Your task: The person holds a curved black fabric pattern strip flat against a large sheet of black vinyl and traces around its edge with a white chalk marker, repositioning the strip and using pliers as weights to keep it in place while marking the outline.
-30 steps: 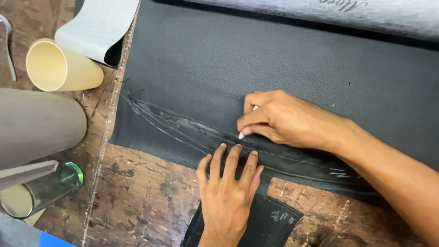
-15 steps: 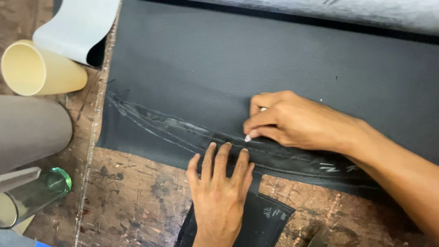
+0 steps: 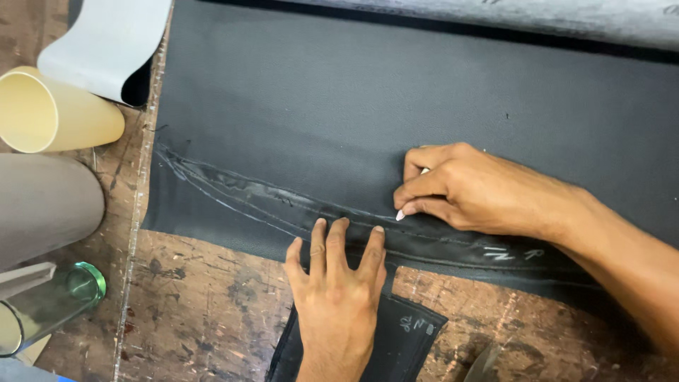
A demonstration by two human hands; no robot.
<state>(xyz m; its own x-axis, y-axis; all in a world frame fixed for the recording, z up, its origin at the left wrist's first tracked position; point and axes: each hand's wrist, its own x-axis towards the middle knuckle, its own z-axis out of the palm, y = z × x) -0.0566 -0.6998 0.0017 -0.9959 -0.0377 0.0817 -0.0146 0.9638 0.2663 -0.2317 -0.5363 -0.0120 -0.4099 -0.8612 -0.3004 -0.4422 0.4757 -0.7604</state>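
A large dark grey leather sheet [image 3: 339, 106] lies across the worn wooden table [image 3: 191, 311]. A long curved black pattern piece [image 3: 276, 201] rests on the sheet's near edge. My left hand [image 3: 336, 293] lies flat, fingers spread, pressing this piece down. My right hand [image 3: 463, 187] pinches a small white marking pencil [image 3: 403, 212] whose tip touches the sheet just above the pattern's upper edge. Pale traced lines run along the pattern to the left. A second small black piece [image 3: 410, 332] lies under my left wrist.
At the left stand a cream cardboard tube [image 3: 49, 110], a wide grey roll [image 3: 42, 205] and a green-rimmed clear tube [image 3: 49, 304]. A pale grey sheet [image 3: 106, 42] curls at the top left. Another grey roll [image 3: 566, 18] lies along the far edge.
My right hand has slid a little to the right along the pattern's edge with the pencil. My left hand stays pressed in place; the view has shifted slightly.
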